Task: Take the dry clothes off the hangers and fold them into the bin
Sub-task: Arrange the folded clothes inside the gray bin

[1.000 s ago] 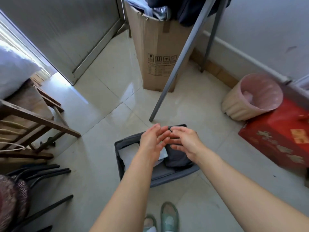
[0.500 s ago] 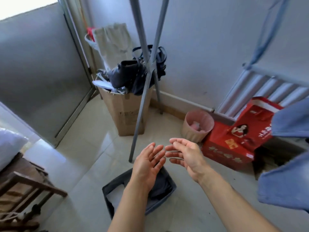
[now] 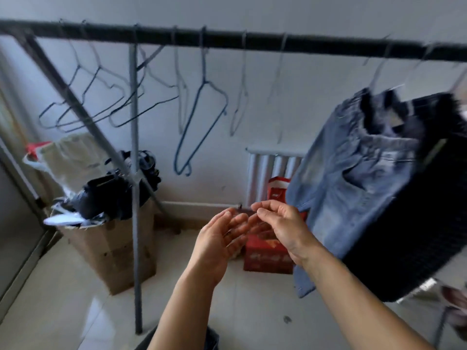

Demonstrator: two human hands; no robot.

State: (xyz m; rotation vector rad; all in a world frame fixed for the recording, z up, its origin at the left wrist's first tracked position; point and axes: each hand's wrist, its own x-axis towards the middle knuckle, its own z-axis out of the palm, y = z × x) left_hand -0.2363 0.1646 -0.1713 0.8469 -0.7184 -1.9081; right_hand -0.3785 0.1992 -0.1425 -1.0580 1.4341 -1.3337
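As left hand [image 3: 219, 238] and right hand [image 3: 283, 228] hover, fingers [image 3: 238, 219] loose and empty, jeans [image 3: 353, 188] hang just beside.

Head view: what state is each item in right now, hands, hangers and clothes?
Left hand: open, holding nothing.
Right hand: fingers loosely curled, holding nothing.
Jeans: hanging from the rail, not yet taken down.
Dark garment: hanging beside the jeans.
Blue hanger: bare, on the rail.
Cardboard box: open, filled above its rim.
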